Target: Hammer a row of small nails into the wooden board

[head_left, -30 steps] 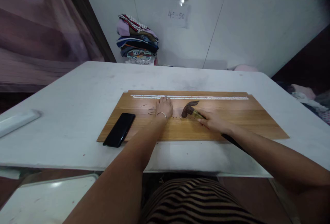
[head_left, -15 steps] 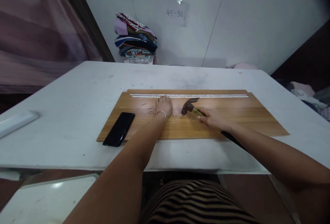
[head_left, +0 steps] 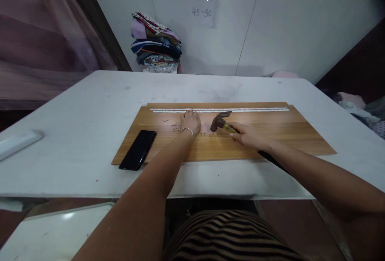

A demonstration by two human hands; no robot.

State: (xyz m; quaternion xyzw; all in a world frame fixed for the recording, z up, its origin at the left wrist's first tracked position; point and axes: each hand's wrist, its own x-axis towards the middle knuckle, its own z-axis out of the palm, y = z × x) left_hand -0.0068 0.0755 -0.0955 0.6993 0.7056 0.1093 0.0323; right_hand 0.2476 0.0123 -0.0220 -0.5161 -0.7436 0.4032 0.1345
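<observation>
My right hand (head_left: 245, 136) is wrapped round the yellowish handle of a claw hammer (head_left: 219, 122). The hammer's dark, rusty head is low over a brown wooden board (head_left: 270, 132), its claw pointing up and away. A row of small nails (head_left: 207, 134) stands in the board beside and below the head. My left hand (head_left: 191, 121), with a bracelet at the wrist, rests on the board left of the hammer, fingers forward and lying on the wood. Several loose nails (head_left: 175, 127) lie just left of that hand.
Two white measuring strips (head_left: 240, 110) run along the board's far side. A black phone (head_left: 137, 150) overlaps its near left corner. Under the board is a white table (head_left: 75, 140). Folded cloths (head_left: 158, 44) are stacked by the wall, and a white roll (head_left: 19, 144) lies at left.
The whole view has shifted very slightly. Both hands and the hammer keep almost the same places over the board.
</observation>
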